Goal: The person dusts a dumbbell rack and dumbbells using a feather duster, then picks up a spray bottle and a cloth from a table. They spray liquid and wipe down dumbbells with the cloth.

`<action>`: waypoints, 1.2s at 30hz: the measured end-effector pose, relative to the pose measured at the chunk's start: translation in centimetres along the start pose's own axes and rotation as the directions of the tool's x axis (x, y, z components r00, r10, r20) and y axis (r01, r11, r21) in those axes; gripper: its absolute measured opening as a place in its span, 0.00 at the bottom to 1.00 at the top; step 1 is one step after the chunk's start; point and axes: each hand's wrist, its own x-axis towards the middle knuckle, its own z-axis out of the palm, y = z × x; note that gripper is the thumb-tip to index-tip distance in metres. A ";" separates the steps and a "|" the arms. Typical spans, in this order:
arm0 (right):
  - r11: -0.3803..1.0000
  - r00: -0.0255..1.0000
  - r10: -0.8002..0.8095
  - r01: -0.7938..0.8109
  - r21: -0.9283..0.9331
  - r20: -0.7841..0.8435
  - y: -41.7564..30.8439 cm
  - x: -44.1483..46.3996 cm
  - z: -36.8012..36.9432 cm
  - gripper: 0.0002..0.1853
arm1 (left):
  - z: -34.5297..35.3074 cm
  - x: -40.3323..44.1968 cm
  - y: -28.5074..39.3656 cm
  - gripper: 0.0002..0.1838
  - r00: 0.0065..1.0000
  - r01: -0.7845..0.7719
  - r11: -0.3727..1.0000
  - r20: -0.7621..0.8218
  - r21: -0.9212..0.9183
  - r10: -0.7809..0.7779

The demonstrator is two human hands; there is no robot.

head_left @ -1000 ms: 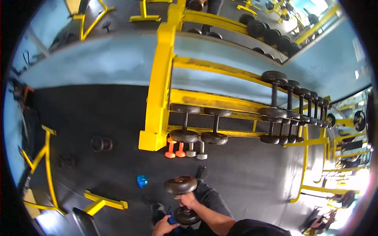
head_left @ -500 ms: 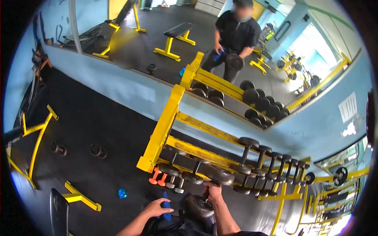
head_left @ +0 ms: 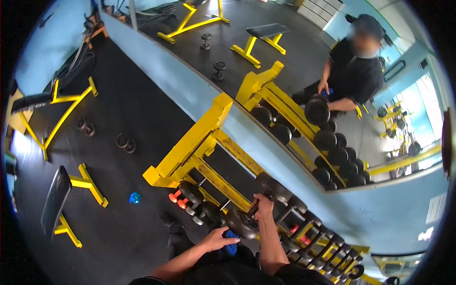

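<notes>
My right hand (head_left: 264, 207) is wrapped round the handle of a large black dumbbell (head_left: 241, 224), which is at the upper part of the yellow rack (head_left: 228, 183). One round head points toward the mirror, the other toward me. Beside the nearer head, my left hand (head_left: 217, 239) has its fingers apart, next to a blue cloth-like item (head_left: 231, 242). Whether that hand grips the blue item is hard to see. Below the dumbbell, other dumbbells (head_left: 191, 192) sit on the lower rack level.
Orange dumbbells (head_left: 178, 199) and grey ones (head_left: 194, 214) lie by the rack's near end. A blue object (head_left: 135, 198), two black dumbbells and a bench (head_left: 57, 199) are on the floor to the left. The wall mirror (head_left: 304, 109) reflects a person holding a dumbbell.
The held dumbbell has gone from low near my legs up to the rack, with my right hand still round it. My left hand has stayed near the blue item. The view has turned toward the mirror.
</notes>
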 end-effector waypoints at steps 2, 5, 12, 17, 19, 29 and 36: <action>1.000 0.999 0.030 -0.030 -0.003 0.014 -1.1 1.1 0.1 0.07 | 0.8 3.1 -2.7 0.34 1.000 -0.028 0.999 -0.011 0.029 0.029; 0.992 0.993 0.118 -0.119 0.039 0.016 -1.1 2.8 -0.1 0.06 | 1.2 3.6 -1.2 0.36 0.991 -0.104 0.989 -0.092 -0.102 0.095; 0.979 0.978 0.202 -0.201 0.027 -0.041 0.5 6.8 -0.6 0.13 | 1.7 5.5 -0.3 0.42 0.975 0.072 0.993 -0.217 0.088 -0.051; 0.975 0.975 0.218 -0.217 0.049 -0.027 1.0 6.6 -0.9 0.07 | 1.5 7.0 -2.5 0.45 0.986 0.114 0.988 -0.131 0.103 -0.100; 0.973 0.972 0.229 -0.228 0.024 -0.049 1.0 6.5 -0.5 0.07 | 1.2 6.7 -1.8 0.46 0.982 0.125 0.973 -0.164 0.191 -0.094; 0.829 0.913 -0.322 0.143 -0.540 -0.252 -2.3 -2.8 -1.7 0.30 | -5.0 3.2 -5.5 0.44 0.997 0.073 0.936 -0.036 0.344 -0.065; 0.495 0.512 -0.832 0.507 -0.706 -0.215 4.2 -16.2 1.8 0.19 | -12.5 -4.2 -6.4 0.38 0.986 0.157 0.985 0.050 0.077 -0.161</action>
